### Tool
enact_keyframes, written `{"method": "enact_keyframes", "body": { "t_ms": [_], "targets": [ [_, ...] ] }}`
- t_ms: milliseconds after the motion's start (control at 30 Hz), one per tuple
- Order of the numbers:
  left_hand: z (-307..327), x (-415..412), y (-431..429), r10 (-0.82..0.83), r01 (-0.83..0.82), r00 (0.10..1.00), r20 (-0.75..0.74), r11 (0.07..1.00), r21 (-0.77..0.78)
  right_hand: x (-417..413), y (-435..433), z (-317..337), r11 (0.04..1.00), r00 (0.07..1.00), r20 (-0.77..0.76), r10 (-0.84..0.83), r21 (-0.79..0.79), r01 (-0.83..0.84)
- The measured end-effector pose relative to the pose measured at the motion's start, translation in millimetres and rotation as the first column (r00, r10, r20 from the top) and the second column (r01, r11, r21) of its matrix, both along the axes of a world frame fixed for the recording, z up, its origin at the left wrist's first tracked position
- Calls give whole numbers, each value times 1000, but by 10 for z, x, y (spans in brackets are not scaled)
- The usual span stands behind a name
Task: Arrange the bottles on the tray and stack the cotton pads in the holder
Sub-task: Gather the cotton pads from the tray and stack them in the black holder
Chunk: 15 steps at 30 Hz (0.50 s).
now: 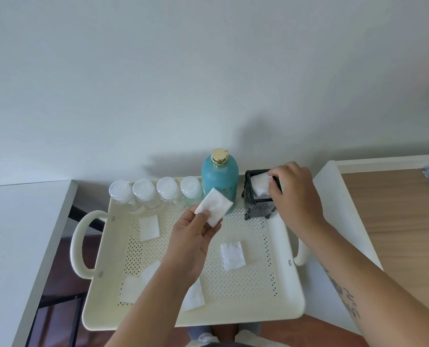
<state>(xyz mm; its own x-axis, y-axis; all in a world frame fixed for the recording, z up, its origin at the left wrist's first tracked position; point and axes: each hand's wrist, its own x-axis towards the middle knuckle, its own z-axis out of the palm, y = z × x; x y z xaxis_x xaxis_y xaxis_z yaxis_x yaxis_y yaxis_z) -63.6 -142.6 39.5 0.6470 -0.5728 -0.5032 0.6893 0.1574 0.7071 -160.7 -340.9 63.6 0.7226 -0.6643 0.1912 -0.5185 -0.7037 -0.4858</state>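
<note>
My right hand [292,194] pinches a cotton pad [261,185] tilted into the black holder [257,205], far right on the tray [287,291]; my left hand [193,242] grips another pad [214,206] before the upright teal bottle [219,179], four clear bottles [155,192] lining its left.

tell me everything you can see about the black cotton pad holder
The black holder is a small square open-topped box, looking like ornate metal, on short feet. It stands upright in the cream tray's far right corner, beside the teal bottle. The right hand pushes a white cotton pad into its top.
</note>
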Motion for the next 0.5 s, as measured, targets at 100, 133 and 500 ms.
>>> {"method": "enact_keyframes", "body": {
  "t_ms": [100,133,500],
  "targets": [
    [8,-8,-8,1,-1,1000,-5,1000,16,-40,28,16,985,992,-14,128,-114,-129],
    [9,-8,-8,2,-2,1000,-5,1000,18,-63,42,2,976,986,-40,162,-139,-166],
    [-2,-73,-11,-23,23,999,-42,1000,10,-150,82,-136,961,955,-202,219,-127,-247]
  ]
}}
